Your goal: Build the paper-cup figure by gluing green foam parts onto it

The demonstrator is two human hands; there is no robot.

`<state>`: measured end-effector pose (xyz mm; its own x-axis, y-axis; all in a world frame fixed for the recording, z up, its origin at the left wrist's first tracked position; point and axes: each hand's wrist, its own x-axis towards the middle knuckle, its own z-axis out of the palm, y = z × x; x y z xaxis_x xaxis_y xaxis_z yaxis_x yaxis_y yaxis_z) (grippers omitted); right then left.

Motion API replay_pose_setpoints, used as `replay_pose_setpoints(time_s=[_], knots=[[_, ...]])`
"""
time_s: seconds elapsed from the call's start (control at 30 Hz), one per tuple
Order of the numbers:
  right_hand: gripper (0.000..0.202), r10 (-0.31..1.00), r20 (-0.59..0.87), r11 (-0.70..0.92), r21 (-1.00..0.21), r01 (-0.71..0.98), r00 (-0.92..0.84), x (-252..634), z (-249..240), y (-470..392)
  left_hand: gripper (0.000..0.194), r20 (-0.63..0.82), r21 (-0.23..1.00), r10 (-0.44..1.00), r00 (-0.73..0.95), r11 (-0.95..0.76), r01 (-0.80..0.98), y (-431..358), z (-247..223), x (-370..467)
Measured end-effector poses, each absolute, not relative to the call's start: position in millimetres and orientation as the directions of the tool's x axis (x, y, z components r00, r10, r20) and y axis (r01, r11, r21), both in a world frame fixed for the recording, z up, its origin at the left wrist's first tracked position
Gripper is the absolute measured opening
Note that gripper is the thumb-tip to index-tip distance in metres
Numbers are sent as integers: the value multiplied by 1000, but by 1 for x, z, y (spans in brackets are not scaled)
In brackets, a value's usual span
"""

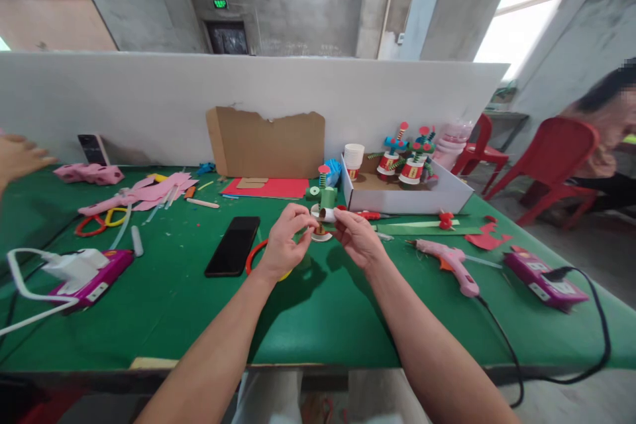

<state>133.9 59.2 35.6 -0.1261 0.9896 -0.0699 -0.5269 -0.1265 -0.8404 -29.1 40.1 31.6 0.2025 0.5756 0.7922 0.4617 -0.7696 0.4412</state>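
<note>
My left hand (289,237) and my right hand (358,236) meet above the middle of the green table. Between the right fingertips is a small white paper roll (328,214) with a brownish inside. The left thumb and fingers are pinched close to its left end; what they hold is too small to make out. Just behind and below the fingers, partly hidden, stands a small paper cup (321,236). Rolls of green paper (328,197) lie beyond it. Scissors with a red and yellow handle (252,257) lie partly under my left hand.
A black phone (232,246) lies left of my hands. To the right are a pink glue gun (450,264) with its cord and a purple power strip (545,279). A white box (410,201) holds paper-cup figures. Another person's hand (22,156) shows at far left.
</note>
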Motion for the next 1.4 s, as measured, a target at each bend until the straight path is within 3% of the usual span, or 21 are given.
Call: replay_pose_setpoints(time_s=[0.1, 0.23, 0.63, 0.9, 1.1, 1.4], knots=[[29, 986, -78, -146, -838, -526, -150, 134, 35, 59, 9, 771, 401, 567, 290, -786, 470, 42, 29, -29], [31, 979, -89, -172, -846, -505, -184, 132, 35, 57, 10, 790, 369, 545, 280, -788, 492, 44, 25, -27], [33, 990, 78, 30, -930, -367, -116, 124, 31, 54, 8, 733, 630, 680, 30, -694, 349, 43, 27, -24], [38, 982, 112, 56, -941, -334, -151, 123, 34, 52, 4, 725, 665, 688, -15, -695, 275, 46, 27, -24], [29, 971, 172, 127, -960, -249, -167, 123, 33, 52, 5, 697, 700, 716, -42, -667, 256, 46, 28, -24], [21, 976, 214, 198, -942, -272, -30, 121, 31, 55, 16, 485, 874, 868, -108, -476, 93, 46, 29, -21]])
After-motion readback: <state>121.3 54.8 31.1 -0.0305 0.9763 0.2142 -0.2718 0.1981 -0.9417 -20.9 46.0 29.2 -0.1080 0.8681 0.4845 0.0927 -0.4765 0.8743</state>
